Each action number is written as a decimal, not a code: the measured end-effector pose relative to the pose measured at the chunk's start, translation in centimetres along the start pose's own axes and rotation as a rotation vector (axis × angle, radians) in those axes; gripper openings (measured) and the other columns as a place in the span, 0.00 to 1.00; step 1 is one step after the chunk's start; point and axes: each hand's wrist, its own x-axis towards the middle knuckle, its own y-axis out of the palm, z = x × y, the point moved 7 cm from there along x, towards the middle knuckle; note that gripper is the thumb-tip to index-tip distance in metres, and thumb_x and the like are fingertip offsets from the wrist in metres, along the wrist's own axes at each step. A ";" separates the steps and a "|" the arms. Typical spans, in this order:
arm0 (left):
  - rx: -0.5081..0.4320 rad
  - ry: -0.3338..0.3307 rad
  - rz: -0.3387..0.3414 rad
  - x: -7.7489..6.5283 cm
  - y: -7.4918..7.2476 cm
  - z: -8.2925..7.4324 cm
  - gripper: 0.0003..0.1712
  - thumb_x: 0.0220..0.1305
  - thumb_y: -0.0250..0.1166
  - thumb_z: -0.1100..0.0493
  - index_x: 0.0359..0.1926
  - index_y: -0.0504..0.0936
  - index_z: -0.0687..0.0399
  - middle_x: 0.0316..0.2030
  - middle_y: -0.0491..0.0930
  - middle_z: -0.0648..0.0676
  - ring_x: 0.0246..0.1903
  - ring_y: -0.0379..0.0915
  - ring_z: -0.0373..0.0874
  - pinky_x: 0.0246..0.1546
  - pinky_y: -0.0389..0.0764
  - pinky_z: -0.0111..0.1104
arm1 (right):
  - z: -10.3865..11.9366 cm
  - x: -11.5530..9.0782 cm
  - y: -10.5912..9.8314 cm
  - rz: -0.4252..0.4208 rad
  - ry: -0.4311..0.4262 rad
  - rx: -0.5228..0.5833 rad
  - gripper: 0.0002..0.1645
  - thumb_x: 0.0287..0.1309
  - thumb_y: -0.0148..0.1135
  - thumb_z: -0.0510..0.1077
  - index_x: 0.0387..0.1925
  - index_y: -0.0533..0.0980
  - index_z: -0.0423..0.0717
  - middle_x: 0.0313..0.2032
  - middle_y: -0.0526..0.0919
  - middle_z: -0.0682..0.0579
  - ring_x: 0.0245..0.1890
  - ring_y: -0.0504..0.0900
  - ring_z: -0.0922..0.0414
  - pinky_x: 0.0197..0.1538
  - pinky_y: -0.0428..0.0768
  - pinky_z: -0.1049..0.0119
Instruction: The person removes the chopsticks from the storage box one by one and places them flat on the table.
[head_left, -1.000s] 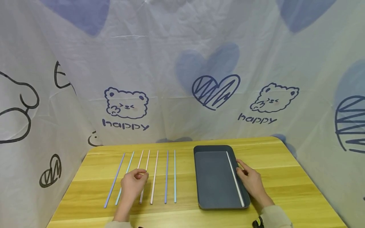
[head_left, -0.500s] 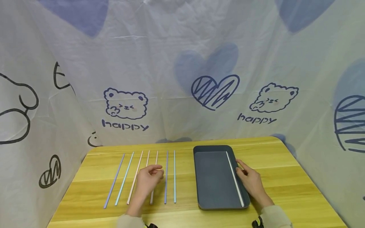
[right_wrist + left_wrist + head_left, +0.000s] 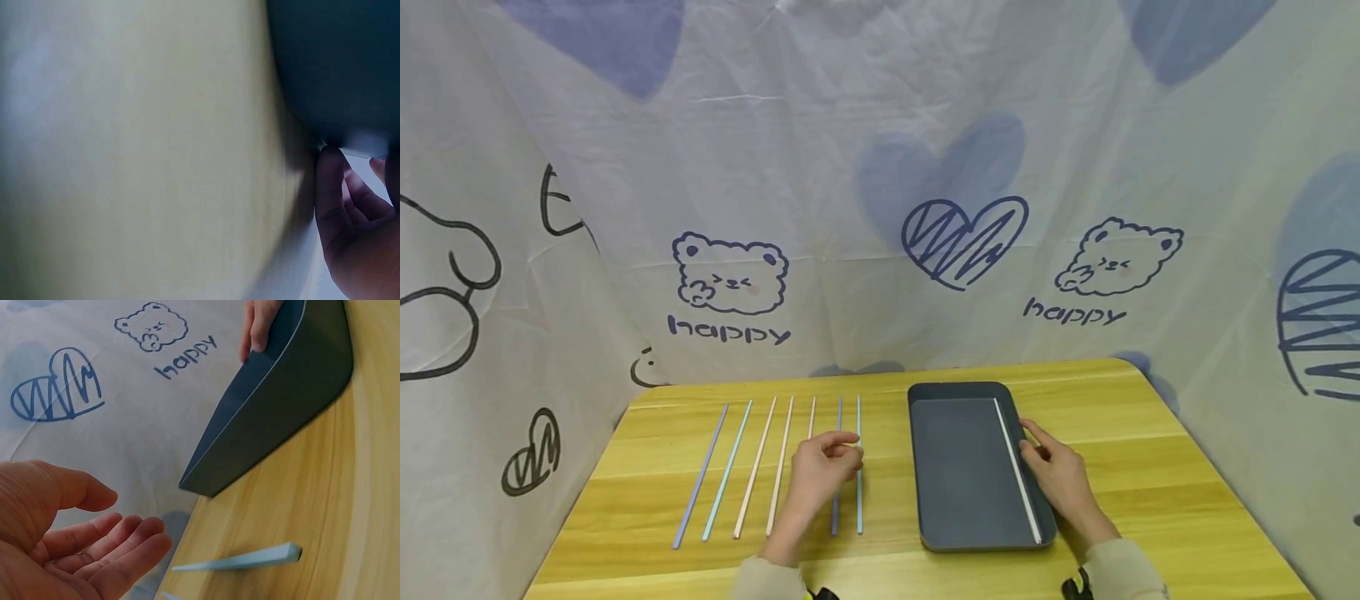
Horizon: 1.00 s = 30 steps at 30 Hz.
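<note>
My left hand [image 3: 823,471] hovers over the right part of a row of chopsticks, nearest to a light blue chopstick [image 3: 860,508] and a purple chopstick [image 3: 835,518]. In the left wrist view its thumb and fingers are apart, with nothing between them; the light blue chopstick's square end shows beside it. A pink chopstick [image 3: 812,410] is partly hidden behind the hand. My right hand [image 3: 1063,479] grips the right side of a dark grey tray [image 3: 962,475], thumb and fingers at its rim. One white chopstick [image 3: 1018,471] lies inside along the tray's right wall.
Further left on the wooden table [image 3: 1165,475] lie two pink chopsticks, a light blue chopstick [image 3: 727,471] and a purple chopstick [image 3: 700,477], roughly parallel and spaced apart. A printed white cloth [image 3: 850,208] hangs behind and beside the table.
My left hand has moved steadily right across the row, from the pink chopsticks to the purple and light blue ones. The right hand and tray have stayed in place.
</note>
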 end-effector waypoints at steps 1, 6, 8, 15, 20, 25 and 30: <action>0.002 0.002 0.008 0.0 0.2 0.0 0.15 0.63 0.66 0.70 0.49 0.85 0.74 0.36 0.88 0.71 0.32 0.90 0.58 0.34 0.90 0.36 | 0.0 0.0 0.0 0.000 0.000 0.000 0.27 0.76 0.59 0.49 0.73 0.75 0.53 0.35 0.87 0.46 0.32 0.78 0.56 0.36 0.73 0.66; 0.023 0.030 0.048 -0.2 1.3 -0.2 0.15 0.63 0.67 0.68 0.50 0.86 0.72 0.36 0.89 0.69 0.33 0.90 0.61 0.33 0.90 0.35 | 0.0 0.0 0.0 0.003 0.000 -0.002 0.28 0.76 0.59 0.49 0.73 0.74 0.53 0.36 0.88 0.45 0.32 0.78 0.56 0.36 0.73 0.66; 0.037 0.046 0.068 -0.2 1.9 -0.4 0.15 0.64 0.67 0.68 0.50 0.86 0.71 0.36 0.89 0.69 0.34 0.89 0.64 0.33 0.89 0.34 | 0.0 0.0 0.0 0.002 -0.001 -0.003 0.28 0.76 0.59 0.49 0.73 0.74 0.53 0.36 0.88 0.45 0.32 0.78 0.56 0.36 0.73 0.66; 0.024 0.059 0.138 -0.3 4.5 -1.2 0.16 0.65 0.68 0.66 0.51 0.86 0.70 0.35 0.89 0.67 0.35 0.89 0.64 0.33 0.88 0.32 | 0.0 0.0 0.0 0.000 -0.002 0.005 0.28 0.76 0.59 0.49 0.73 0.74 0.53 0.35 0.87 0.46 0.32 0.78 0.56 0.36 0.73 0.66; 0.049 0.092 0.156 -0.1 6.6 -2.1 0.15 0.62 0.67 0.67 0.49 0.88 0.68 0.32 0.90 0.62 0.28 0.88 0.49 0.29 0.85 0.29 | 0.0 0.0 0.0 -0.002 -0.001 0.005 0.28 0.76 0.59 0.49 0.73 0.74 0.52 0.37 0.88 0.45 0.33 0.79 0.56 0.37 0.74 0.66; 0.077 0.086 0.171 -0.3 8.3 -2.1 0.14 0.61 0.68 0.67 0.48 0.88 0.66 0.30 0.89 0.57 0.24 0.82 0.37 0.27 0.84 0.28 | 0.0 -0.2 0.1 0.006 0.005 0.001 0.28 0.76 0.59 0.50 0.73 0.74 0.53 0.38 0.89 0.45 0.34 0.79 0.56 0.38 0.74 0.65; 0.111 0.100 0.176 -0.6 9.4 -2.1 0.13 0.61 0.68 0.67 0.47 0.88 0.64 0.29 0.89 0.56 0.22 0.82 0.37 0.25 0.83 0.28 | 0.1 -0.2 0.1 0.010 0.010 -0.003 0.28 0.76 0.59 0.50 0.74 0.74 0.53 0.39 0.89 0.45 0.35 0.79 0.56 0.38 0.75 0.65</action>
